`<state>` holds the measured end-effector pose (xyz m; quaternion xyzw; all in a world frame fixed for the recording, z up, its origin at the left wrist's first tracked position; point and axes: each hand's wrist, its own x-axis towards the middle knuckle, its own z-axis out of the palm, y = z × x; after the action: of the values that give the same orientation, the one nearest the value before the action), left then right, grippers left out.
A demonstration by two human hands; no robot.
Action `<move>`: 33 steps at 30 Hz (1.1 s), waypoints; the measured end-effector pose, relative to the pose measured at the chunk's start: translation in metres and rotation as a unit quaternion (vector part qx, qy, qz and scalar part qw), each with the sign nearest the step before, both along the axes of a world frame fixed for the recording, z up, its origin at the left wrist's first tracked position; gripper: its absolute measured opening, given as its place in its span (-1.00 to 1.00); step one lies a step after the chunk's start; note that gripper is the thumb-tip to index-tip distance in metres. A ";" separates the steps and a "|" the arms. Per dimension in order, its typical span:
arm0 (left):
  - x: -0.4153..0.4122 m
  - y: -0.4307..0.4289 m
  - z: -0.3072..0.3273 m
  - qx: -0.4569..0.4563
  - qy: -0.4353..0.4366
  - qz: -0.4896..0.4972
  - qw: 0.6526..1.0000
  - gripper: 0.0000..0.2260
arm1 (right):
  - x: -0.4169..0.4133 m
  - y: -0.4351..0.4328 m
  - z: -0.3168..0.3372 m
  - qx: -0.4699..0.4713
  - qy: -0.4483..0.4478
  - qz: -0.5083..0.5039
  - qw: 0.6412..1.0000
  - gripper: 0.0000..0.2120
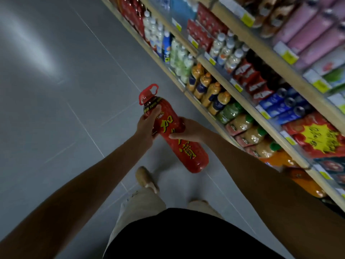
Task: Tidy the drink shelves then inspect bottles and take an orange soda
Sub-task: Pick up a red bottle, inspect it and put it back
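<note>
The grey tiled floor filled the left of the head view; the drink shelves ran along the right, stocked in rows. A large red bottle with yellow characters on its label was held clear of the shelves, over the floor and in front of the body, tilted with the cap end away from the person and the base towards them. The orange soda bottles stood low on the shelves at the right edge of the view, untouched.

Hands: the left hand gripped the bottle at the neck and shoulder, fingers curled round it; the right hand gripped the mid-body from the shelf side, thumb laid across the label. A red carry handle stood free above the cap; neither hand touched it.

Step in hand, as judged: inspection of a bottle.

Procedure for doing it well:
1. Support the weight with the right hand; steady the neck with the left; a bottle this size probably swings if one grip loosens.
2. Rotate the body about its long axis so that the label faces the eyes; move the thumb off the print.
3. Check the cap seal; avoid tipping the bottle further.
4. Return the bottle label outward; its slot could not be told from this view.
</note>
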<state>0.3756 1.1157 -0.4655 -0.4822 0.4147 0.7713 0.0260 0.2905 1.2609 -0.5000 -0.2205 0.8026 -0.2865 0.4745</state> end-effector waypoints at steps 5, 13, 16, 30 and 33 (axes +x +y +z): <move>-0.018 -0.122 0.008 -0.012 0.017 0.032 0.999 -0.63 | -0.026 -0.128 0.010 0.005 0.031 0.018 0.999 -0.33; -0.092 -0.277 0.024 -0.083 0.050 0.038 0.995 -0.69 | -0.083 -0.293 0.031 -0.013 0.137 -0.007 0.990 -0.30; -0.131 -0.331 0.022 -0.088 0.054 0.021 0.994 -0.68 | -0.123 -0.346 0.029 -0.022 0.152 -0.005 0.988 -0.28; -0.287 -0.581 0.032 -0.110 0.047 0.159 0.980 -0.62 | -0.322 -0.624 0.042 -0.079 0.095 0.147 0.981 -0.26; -0.313 -0.641 0.029 -0.107 0.051 0.176 0.977 -0.57 | -0.354 -0.688 0.038 -0.082 0.089 0.172 0.978 -0.24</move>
<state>0.0627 0.4743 -0.4362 -0.5077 0.4042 0.7384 -0.1834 -0.0631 0.5727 -0.4617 -0.4184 0.7655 -0.2443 0.4233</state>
